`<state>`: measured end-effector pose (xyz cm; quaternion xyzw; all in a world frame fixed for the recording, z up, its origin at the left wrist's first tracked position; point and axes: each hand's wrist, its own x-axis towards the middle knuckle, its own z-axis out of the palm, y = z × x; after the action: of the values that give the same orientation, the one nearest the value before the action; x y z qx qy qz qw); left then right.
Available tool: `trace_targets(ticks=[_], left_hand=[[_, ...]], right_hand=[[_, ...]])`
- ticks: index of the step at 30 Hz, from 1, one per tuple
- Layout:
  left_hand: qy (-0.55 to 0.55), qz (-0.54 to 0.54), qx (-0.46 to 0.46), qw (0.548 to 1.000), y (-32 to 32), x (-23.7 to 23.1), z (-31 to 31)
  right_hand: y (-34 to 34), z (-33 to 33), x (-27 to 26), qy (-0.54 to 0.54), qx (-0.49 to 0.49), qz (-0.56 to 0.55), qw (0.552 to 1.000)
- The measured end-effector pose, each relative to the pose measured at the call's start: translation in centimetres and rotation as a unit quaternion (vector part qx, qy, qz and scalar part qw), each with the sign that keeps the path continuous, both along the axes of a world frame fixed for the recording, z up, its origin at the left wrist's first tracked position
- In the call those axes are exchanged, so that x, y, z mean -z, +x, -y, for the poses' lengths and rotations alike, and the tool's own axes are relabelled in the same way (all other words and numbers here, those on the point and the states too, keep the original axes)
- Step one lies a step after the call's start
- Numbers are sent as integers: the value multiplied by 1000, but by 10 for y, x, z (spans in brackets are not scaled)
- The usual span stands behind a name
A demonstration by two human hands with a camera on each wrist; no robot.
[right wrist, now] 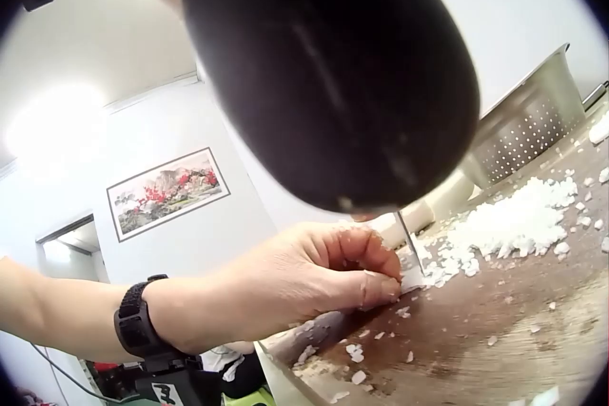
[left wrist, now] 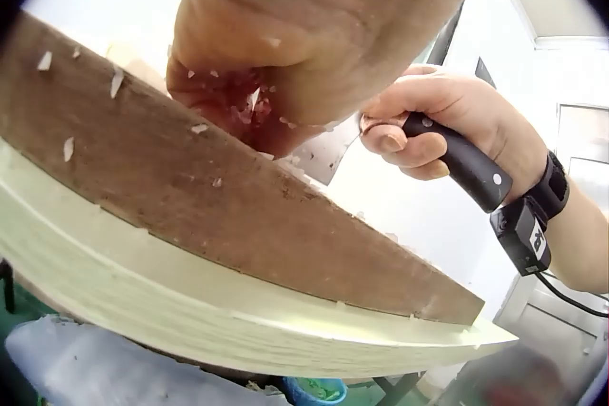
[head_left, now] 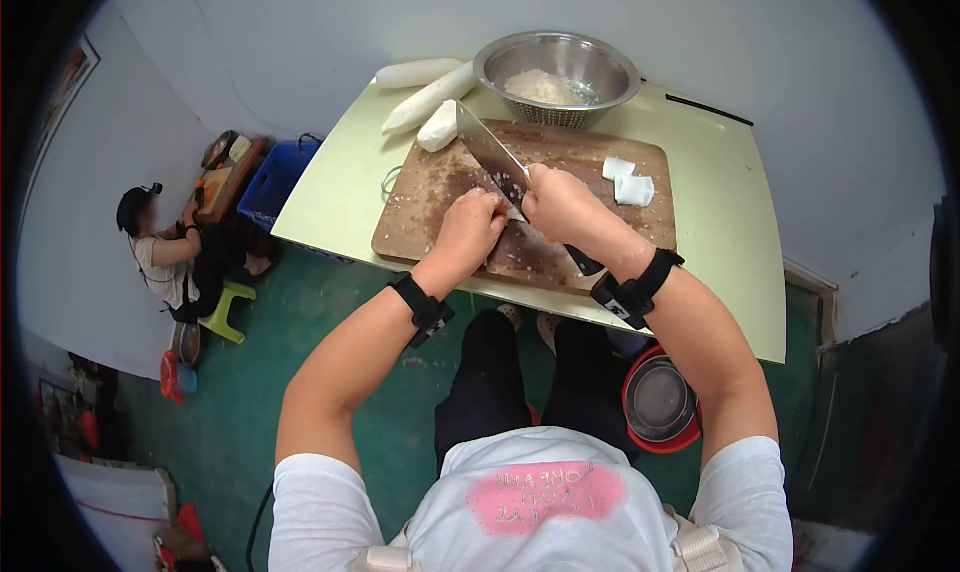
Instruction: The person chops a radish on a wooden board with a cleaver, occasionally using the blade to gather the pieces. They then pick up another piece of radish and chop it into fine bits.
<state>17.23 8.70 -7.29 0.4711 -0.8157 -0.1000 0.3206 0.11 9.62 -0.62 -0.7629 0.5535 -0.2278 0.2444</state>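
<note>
My right hand (head_left: 567, 208) grips the black handle (left wrist: 461, 160) of a kitchen knife, whose wide blade (head_left: 488, 152) slants over the wooden cutting board (head_left: 430, 187). Close beside the blade, the fingers of my left hand (head_left: 468, 234) are bent, pinching a small white radish piece (right wrist: 412, 279) against the board. A heap of chopped white bits (right wrist: 514, 225) lies on the blade's other side in the right wrist view. Two white radish slices (head_left: 634, 189) rest at the board's right, and a cut radish chunk (head_left: 438, 128) at its far left corner.
Behind the board stands a metal colander (head_left: 557, 112) with pale shreds inside. Two whole white radishes (head_left: 428, 99) lie beside it on the light green table (head_left: 335, 187). A person (head_left: 165, 247) sits at the left near a blue crate (head_left: 275, 184). Below is a red basin (head_left: 682, 440).
</note>
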Motion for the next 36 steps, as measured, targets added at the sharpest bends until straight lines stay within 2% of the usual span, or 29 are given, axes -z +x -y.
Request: trace_targets(ticks=[2, 3, 5, 6, 8, 9, 11, 13, 14, 17, 19, 24, 26, 27, 29, 36], left_hand=[[-5, 1, 1, 1000, -1, 1, -1], [-5, 7, -5, 1000, -1, 2, -1], [-6, 11, -14, 1000, 0, 4, 1], [-5, 8, -9, 1000, 0, 4, 2], [-3, 3, -6, 1000, 2, 6, 3], [-16, -1, -2, 1000, 3, 7, 2], [-29, -5, 4, 1000, 4, 7, 1], [36, -28, 12, 999, 5, -5, -4], [34, -29, 11, 999, 6, -7, -5], [51, -8, -3, 999, 9, -5, -5], [7, -5, 3, 1000, 8, 1, -2], [18, 7, -19, 1000, 6, 2, 0], [17, 6, -25, 1000, 7, 6, -1], [7, 5, -25, 1000, 7, 8, 0], [-6, 4, -23, 1000, 7, 8, 0], [1, -14, -21, 1000, 8, 11, 0]], right_hand=[[4, -2, -4, 38, 8, -54, 998], [4, -3, -8, 37, 9, -54, 998], [4, -5, -17, 114, 10, -18, 993], [3, -3, -12, 112, 9, -19, 993], [2, 0, 2, -18, 30, -4, 999], [3, -2, 0, -16, 29, -5, 999], [4, -6, -8, 84, 6, -5, 996], [2, -6, -8, 89, 9, 8, 996], [1, -6, -8, 98, 12, 22, 995], [3, -8, -7, 33, 16, 5, 999], [8, -7, -4, 50, 13, -17, 999], [6, -6, -8, 60, -7, -30, 998], [6, -5, -1, -1, 11, -9, 1000], [7, -7, -2, 2, 10, -10, 1000], [9, -8, -10, 85, 5, -42, 995], [10, -7, -2, 11, 10, -10, 1000]])
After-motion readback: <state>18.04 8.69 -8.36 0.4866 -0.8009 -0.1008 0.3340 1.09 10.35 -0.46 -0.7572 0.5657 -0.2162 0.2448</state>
